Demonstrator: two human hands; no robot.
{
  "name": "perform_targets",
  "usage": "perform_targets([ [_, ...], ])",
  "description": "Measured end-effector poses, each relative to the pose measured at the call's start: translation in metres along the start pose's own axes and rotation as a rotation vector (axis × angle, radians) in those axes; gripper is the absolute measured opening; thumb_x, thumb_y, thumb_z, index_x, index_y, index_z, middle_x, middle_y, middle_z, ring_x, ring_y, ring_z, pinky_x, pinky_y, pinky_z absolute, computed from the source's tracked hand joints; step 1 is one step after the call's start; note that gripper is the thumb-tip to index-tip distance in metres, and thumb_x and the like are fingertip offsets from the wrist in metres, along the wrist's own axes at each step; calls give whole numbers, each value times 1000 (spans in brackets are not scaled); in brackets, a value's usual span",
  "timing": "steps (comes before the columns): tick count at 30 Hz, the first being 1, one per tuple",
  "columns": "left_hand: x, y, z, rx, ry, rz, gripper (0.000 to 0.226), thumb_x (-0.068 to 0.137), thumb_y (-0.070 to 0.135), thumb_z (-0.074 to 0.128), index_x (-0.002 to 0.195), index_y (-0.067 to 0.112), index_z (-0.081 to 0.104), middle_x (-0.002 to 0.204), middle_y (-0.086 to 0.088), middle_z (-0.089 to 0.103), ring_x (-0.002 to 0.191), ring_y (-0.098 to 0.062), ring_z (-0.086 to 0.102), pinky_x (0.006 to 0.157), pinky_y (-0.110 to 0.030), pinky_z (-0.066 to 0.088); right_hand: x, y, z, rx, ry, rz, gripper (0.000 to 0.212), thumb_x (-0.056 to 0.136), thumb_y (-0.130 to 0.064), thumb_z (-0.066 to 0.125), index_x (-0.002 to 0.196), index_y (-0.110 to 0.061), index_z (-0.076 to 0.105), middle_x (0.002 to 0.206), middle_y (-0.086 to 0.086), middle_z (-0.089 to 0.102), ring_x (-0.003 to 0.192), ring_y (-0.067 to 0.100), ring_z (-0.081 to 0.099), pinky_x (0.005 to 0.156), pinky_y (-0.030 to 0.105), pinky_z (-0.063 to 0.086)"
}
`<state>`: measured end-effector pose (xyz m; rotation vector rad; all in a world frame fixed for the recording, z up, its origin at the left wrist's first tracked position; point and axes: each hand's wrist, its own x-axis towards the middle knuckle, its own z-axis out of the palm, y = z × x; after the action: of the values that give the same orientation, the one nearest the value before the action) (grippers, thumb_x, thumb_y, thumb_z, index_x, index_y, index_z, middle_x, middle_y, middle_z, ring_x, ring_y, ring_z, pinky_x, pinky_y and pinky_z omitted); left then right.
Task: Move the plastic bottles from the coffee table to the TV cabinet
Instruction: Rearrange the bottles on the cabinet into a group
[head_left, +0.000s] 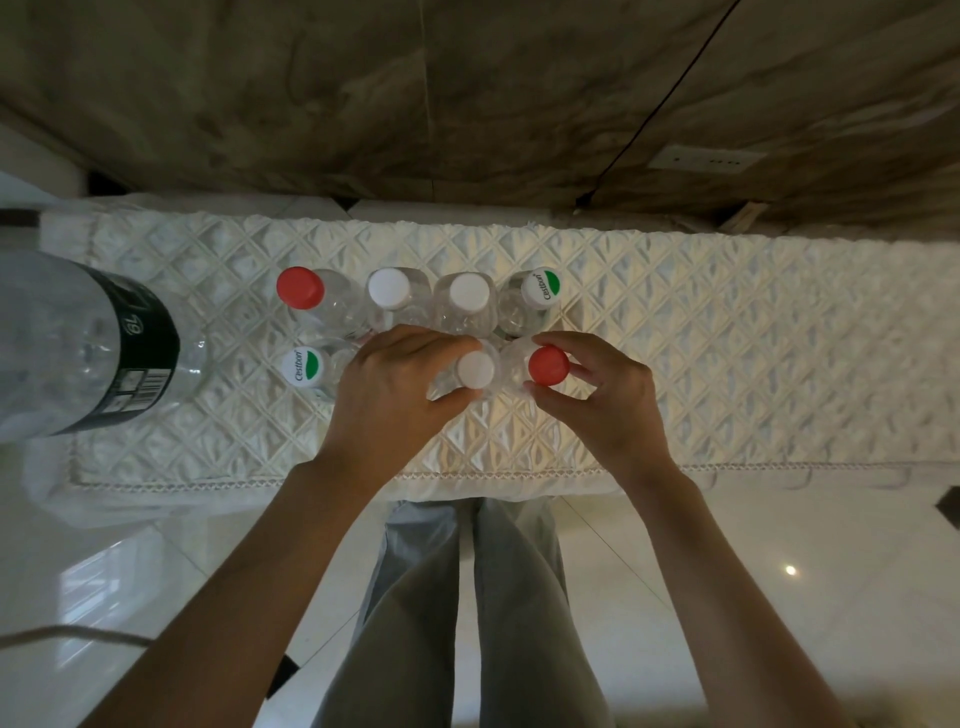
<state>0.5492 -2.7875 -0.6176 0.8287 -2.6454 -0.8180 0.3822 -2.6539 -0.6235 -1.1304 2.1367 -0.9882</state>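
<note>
Seven small clear plastic bottles stand upright in two rows on a white quilted cloth (701, 364) that covers a low cabinet across the middle of the frame. The far row, left to right, has a red-capped bottle (300, 287), two white-capped bottles (388, 287) (469, 292) and a bottle with a green-and-white "Cestbon" cap (541, 287). In the near row, another Cestbon bottle (305, 365) stands at the left. The left hand (400, 389) curls its thumb and fingers around the neck of a white-capped bottle (475, 369) at frame centre, grasping it. Just beside it, the right hand (602, 400) pinches a second red-capped bottle (548, 366) below its cap between thumb and fingertips. A large clear bottle with a dark label (93, 343) fills the left edge. Grey trousers (467, 597) and a glossy tiled floor (753, 571) show below.
</note>
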Motion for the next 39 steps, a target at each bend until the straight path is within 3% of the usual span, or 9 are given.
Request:
perform_targets([
  [5, -1, -1, 1, 43, 11, 23, 40, 74, 44, 66, 100, 13, 70, 93, -1, 71, 87, -21, 66, 75, -34, 53, -1, -3, 0, -68, 10, -1, 46, 73, -27, 80, 116, -24, 63, 109, -11, 66, 101, 6, 62, 85, 30, 54],
  [11, -7, -4, -9, 60, 46, 56, 42, 74, 37, 73, 104, 8, 69, 100, -5, 70, 93, -23, 64, 81, -35, 52, -4, -19, -1, -218, 30, -90, 50, 74, -34, 75, 119, -19, 61, 116, -2, 65, 106, 13, 61, 89, 16, 43],
  [14, -17, -10, -18, 72, 54, 42, 46, 69, 27, 82, 108, 6, 68, 104, -7, 69, 98, -26, 63, 85, -38, 52, -6, -30, 3, -262, 37, -138, 46, 77, -35, 72, 118, -18, 62, 113, -1, 66, 93, 8, 61, 85, 6, 40],
  [18, -32, -24, -29, 111, 72, 14, 45, 69, 24, 82, 108, 7, 68, 106, -6, 69, 100, -26, 61, 89, -37, 48, -5, -42, 15, -240, 10, -188, 44, 81, -41, 63, 117, -16, 63, 114, 0, 66, 99, 13, 62, 85, 28, 53],
  [21, -39, -35, -37, 168, 80, 22, 40, 75, 30, 71, 108, 7, 68, 106, -7, 69, 100, -27, 61, 92, -41, 45, -5, -42, 24, -290, 17, -251, 40, 81, -37, 64, 115, -15, 64, 113, 1, 67, 108, 17, 60, 97, 44, 47],
  [24, -43, -45, -43, 172, 85, -3, 42, 75, 33, 69, 110, 8, 68, 104, -7, 69, 100, -26, 60, 91, -44, 46, -2, -40, 32, -371, 20, -282, 40, 78, -33, 71, 115, -17, 64, 111, 0, 68, 111, 19, 60, 106, 49, 38],
  [29, -41, -53, -41, 115, 85, -14, 45, 74, 37, 69, 111, 11, 68, 102, -5, 70, 101, -22, 58, 89, -39, 46, 3, -39, 41, -487, 0, -267, 42, 75, -30, 75, 113, -17, 65, 108, 1, 70, 104, 18, 64, 108, 44, 35],
  [35, -33, -47, -35, 57, 92, 15, 40, 78, 42, 62, 105, 14, 71, 97, -1, 71, 98, -22, 61, 84, -38, 50, 8, -45, 44, -498, 49, -229, 29, 73, -28, 74, 100, -16, 69, 94, -1, 74, 85, 16, 69, 101, 30, 34],
  [39, -31, -47, -33, 51, 78, 3, 40, 78, 41, 62, 105, 14, 71, 98, -1, 71, 98, -22, 62, 83, -39, 51, 7, -46, 40, -471, 72, -223, 29, 71, -29, 74, 96, -16, 69, 92, -1, 74, 82, 17, 68, 95, 32, 42],
])
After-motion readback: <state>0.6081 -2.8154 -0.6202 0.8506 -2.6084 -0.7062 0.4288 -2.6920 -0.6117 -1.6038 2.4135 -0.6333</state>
